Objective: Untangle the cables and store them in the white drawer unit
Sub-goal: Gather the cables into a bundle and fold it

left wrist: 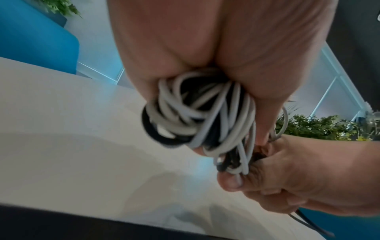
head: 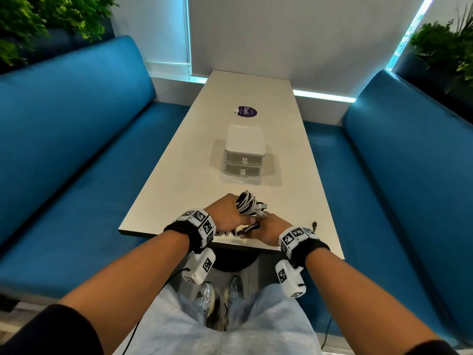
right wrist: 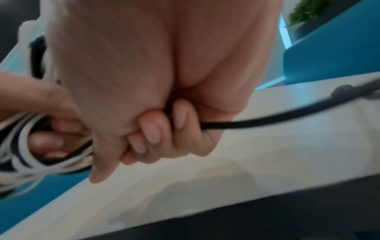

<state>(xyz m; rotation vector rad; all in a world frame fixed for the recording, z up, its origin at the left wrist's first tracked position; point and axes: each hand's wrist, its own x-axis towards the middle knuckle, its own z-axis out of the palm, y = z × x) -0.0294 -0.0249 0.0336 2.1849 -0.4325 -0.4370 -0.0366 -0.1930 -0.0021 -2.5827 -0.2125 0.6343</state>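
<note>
Gripping a tangled bundle of white and black cables (head: 247, 204) over the near table (head: 179, 180) edge, the left hand (head: 225, 213) is fisting it while the right hand (head: 271, 226) is curling round a black cable (right wrist: 267, 119), the white drawer unit (head: 244, 152) standing closed beyond.

Head view: high, looking forward and down the table (head: 256, 93). Wrist views: very close beneath each palm, angled up. All three share the cable bundle (head: 247, 204) and near table edge.

Bright window glow, soft shadows, blurred wrist views, edges warped
</note>
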